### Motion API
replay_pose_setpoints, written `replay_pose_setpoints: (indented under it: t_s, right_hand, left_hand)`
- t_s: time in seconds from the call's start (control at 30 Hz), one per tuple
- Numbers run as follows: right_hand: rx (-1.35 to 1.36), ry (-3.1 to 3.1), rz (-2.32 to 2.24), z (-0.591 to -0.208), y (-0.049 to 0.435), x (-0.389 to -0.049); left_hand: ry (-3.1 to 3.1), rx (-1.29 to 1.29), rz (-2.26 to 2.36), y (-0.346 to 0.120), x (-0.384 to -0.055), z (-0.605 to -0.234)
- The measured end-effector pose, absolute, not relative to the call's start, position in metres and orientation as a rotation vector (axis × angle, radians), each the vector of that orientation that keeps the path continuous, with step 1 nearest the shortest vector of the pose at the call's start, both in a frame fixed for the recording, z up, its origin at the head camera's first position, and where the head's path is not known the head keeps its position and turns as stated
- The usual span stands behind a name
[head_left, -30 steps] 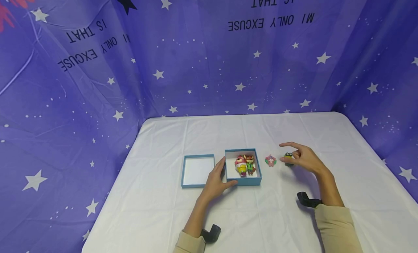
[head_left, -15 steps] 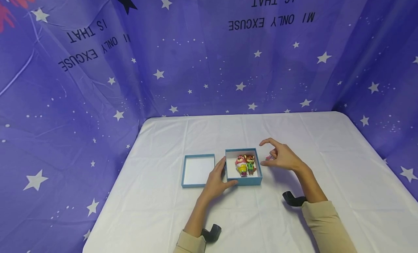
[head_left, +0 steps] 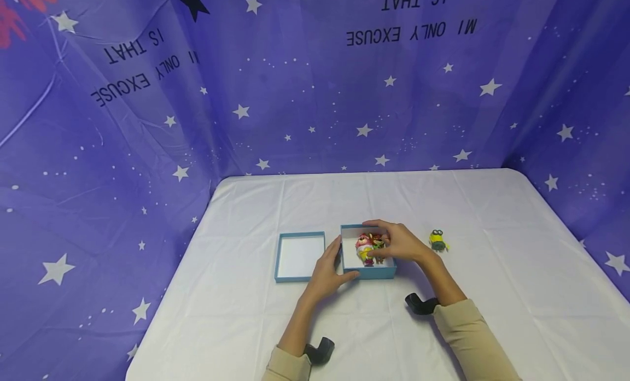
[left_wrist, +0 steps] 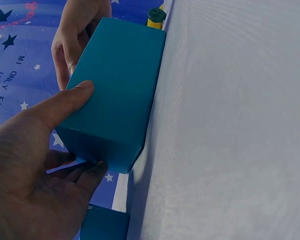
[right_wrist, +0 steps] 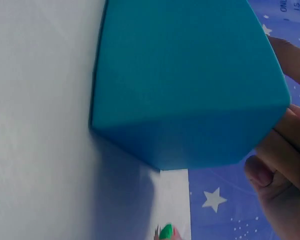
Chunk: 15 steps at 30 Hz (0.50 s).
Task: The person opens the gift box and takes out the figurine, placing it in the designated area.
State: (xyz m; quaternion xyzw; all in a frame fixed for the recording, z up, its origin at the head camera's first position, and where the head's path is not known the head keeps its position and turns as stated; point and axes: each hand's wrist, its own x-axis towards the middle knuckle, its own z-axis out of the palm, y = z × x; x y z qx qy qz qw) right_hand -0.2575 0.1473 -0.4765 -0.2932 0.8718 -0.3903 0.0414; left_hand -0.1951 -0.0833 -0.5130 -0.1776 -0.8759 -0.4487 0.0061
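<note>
My left hand [head_left: 326, 271] steadies the open blue box [head_left: 376, 273] at its left front corner, thumb on the front wall and fingers bent along the left side. Inside lie a pink-and-yellow figurine [head_left: 365, 250] and a brown-and-green fox figurine [head_left: 379, 258]. My right hand [head_left: 404, 243] reaches over the box's right wall, index finger and thumb apart above the fox, which they partly cover. Whether they touch it is unclear. In the right wrist view, a pink-and-green piece [right_wrist: 166, 233] barely shows at the bottom; the right hand hides it from the head view.
A shallow blue-edged box lid [head_left: 300, 256] lies left of the box, white inside facing up. A yellow-and-green minion figurine [head_left: 437, 240] is on the white tablecloth [head_left: 492, 271] to the right. Purple star-printed cloth [head_left: 315, 86] hangs behind and at both sides.
My right hand has moved left from beside the minion, past the pink piece, to above the box. The minion is uncovered now. The left hand and the box have stayed put.
</note>
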Motion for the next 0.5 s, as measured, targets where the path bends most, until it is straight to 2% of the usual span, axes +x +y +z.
replay_pose_setpoints:
  t_s: [0.5]
  right_hand:
    - [-0.859,2.696,-1.008,-0.474,0.136,-0.259]
  left_hand:
    - [-2.753,-0.559,-1.399,-0.083,-0.195,-0.512]
